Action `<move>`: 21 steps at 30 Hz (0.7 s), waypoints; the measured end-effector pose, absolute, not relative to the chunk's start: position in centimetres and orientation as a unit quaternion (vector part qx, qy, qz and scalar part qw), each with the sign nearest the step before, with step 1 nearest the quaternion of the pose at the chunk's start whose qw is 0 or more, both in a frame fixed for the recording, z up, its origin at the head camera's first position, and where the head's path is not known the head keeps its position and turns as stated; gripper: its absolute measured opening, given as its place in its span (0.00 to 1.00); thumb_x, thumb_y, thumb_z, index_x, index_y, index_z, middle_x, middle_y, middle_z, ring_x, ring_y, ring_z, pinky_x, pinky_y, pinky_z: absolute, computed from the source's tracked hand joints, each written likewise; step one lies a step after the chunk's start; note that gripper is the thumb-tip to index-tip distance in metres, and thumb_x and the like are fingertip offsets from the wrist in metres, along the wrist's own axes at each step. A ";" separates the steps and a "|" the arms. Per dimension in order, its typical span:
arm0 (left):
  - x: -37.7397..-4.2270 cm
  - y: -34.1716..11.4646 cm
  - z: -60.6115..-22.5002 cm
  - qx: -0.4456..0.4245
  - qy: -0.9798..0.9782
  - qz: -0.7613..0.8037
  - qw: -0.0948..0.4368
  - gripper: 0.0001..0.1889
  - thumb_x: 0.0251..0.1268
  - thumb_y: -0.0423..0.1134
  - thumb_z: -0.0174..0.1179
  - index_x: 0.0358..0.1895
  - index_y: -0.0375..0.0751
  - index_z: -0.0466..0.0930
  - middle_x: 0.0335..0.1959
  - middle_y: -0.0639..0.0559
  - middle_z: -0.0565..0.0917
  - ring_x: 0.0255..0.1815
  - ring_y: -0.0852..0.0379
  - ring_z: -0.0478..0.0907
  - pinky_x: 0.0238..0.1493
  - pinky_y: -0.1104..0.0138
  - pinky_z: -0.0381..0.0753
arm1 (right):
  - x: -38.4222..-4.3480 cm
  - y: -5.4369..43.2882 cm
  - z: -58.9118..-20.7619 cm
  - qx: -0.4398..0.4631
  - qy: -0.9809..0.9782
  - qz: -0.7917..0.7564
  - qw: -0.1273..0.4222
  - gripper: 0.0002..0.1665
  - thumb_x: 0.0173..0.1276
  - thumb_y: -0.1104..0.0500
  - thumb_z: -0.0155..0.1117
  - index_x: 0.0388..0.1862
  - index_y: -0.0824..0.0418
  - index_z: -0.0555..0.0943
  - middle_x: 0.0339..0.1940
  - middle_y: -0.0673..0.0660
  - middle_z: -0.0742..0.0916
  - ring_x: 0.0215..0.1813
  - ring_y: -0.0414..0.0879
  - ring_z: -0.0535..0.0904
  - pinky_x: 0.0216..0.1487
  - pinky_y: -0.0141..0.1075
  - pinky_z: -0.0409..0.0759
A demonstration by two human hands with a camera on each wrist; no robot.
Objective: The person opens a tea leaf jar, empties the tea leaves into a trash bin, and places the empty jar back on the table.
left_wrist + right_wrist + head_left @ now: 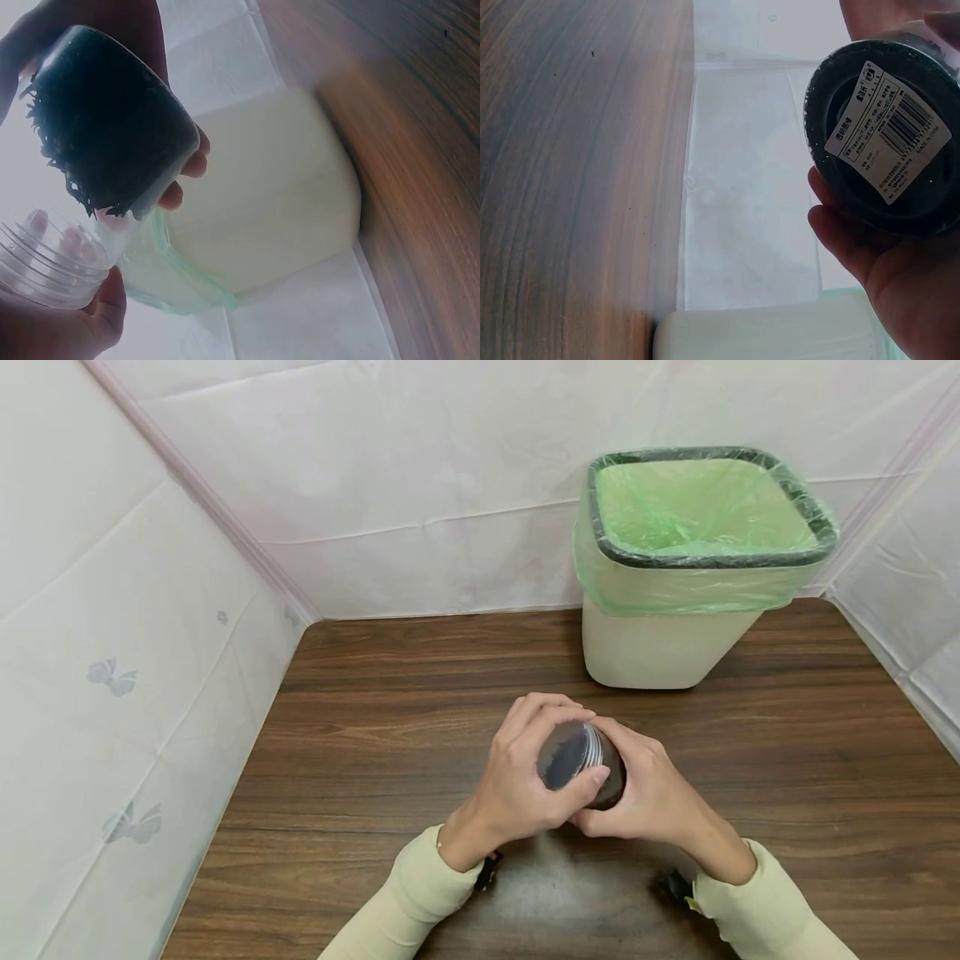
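Note:
A clear jar with dark, shredded-looking contents is held tilted between both hands above the table. My left hand grips its clear, ribbed end, thumb along the side. Around the base end curls my right hand. In the left wrist view, the dark contents fill the base part and a clear ringed neck shows below. A white barcode label is on the dark jar bottom in the right wrist view. Whether a lid sits on the ringed end I cannot tell.
Behind the hands, to the right, a cream waste bin stands on the wooden table. A green plastic bag lines it, held by a dark rim. White sheeting encloses the table's back and sides.

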State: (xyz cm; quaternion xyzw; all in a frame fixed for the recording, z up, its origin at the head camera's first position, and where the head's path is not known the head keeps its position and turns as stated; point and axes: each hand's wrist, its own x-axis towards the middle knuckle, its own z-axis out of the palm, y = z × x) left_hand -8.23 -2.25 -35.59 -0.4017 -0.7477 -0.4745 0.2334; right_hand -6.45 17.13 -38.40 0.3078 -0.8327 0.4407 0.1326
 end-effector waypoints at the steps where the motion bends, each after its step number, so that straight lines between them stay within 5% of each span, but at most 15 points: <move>1: -8.2 -2.3 -35.6 -0.402 -0.748 -0.474 0.232 0.24 0.60 0.52 0.66 0.54 0.39 0.81 0.52 0.49 0.79 0.55 0.54 0.74 0.58 0.64 0.75 | -6.4 17.1 -38.4 0.308 -0.833 0.441 0.131 0.53 0.35 0.55 0.81 0.67 0.59 0.73 0.51 0.49 0.84 0.46 0.42 0.81 0.45 0.32 0.81; 21: -8.6 -3.1 -34.9 -0.477 -0.724 -0.465 0.178 0.31 0.57 0.52 0.65 0.63 0.42 0.77 0.63 0.46 0.74 0.64 0.52 0.70 0.63 0.59 0.71 | -6.5 17.6 -38.6 0.325 -0.811 0.477 0.091 0.46 0.39 0.61 0.77 0.64 0.54 0.75 0.47 0.46 0.84 0.42 0.42 0.81 0.41 0.36 0.81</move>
